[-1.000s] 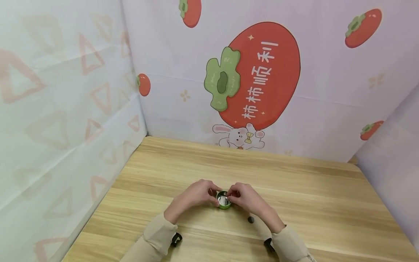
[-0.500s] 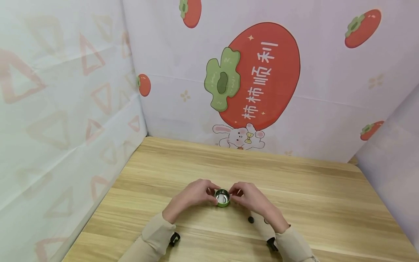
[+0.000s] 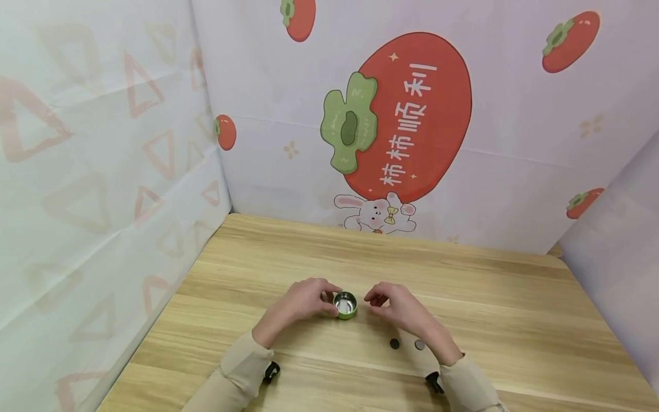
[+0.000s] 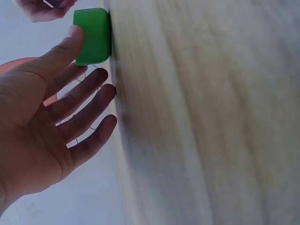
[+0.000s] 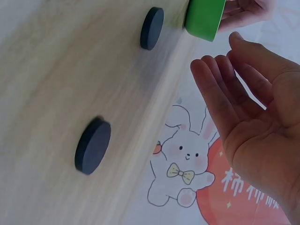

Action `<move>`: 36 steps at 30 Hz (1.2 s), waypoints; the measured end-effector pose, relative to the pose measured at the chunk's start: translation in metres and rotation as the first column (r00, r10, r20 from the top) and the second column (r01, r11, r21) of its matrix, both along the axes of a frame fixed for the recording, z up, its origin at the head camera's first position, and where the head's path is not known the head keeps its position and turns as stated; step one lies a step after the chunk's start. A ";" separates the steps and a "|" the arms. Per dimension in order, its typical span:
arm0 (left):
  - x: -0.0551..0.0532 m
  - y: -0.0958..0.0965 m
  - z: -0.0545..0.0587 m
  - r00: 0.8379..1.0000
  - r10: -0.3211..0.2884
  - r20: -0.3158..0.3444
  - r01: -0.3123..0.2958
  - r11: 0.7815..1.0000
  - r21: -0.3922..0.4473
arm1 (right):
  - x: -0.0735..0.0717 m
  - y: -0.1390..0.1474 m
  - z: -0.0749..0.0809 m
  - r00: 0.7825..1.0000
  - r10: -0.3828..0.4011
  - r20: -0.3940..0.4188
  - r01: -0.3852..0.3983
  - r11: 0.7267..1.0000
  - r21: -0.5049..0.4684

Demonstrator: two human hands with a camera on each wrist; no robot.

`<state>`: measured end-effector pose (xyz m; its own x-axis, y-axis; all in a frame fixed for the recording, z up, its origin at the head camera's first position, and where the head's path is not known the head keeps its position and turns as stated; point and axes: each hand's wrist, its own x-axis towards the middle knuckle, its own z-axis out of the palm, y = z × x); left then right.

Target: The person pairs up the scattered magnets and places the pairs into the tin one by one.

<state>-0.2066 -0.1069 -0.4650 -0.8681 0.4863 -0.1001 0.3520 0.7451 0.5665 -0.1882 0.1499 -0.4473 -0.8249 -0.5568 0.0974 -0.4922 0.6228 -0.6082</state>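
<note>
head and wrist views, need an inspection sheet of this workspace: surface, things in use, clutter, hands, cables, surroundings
Surface: light wood-grain tabletop
Things in use: bright green round tin, shiny inside, open side up; two flat dark round discs, apart from each other
Clutter: nothing seen
Hands: left hand holds the tin by its side; right hand apart from it, nothing visible in its fingers
Cables: nothing seen
Surroundings: white sheet walls, the back one printed with a large red fruit

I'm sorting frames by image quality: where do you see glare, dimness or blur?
Head view: brightly lit, shiny highlights inside the small, round green cup with a silvery interior; left wrist view: dimmer, the pale wood-grain table looking soft and streaky; right wrist view: also dim, though the nearer flat, round black disc has a fairly clear outline.
</note>
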 end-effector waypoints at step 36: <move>0.003 0.010 0.014 0.963 -0.128 -0.238 0.126 0.992 -0.022 | 0.012 0.059 -0.001 0.989 -0.142 -0.036 0.144 0.988 0.053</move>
<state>-0.2037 -0.0965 -0.4508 -0.7983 0.5941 0.0983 0.5682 0.6890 0.4499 -0.1760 0.2090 -0.4482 -0.8934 -0.4385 0.0972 -0.4141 0.7202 -0.5566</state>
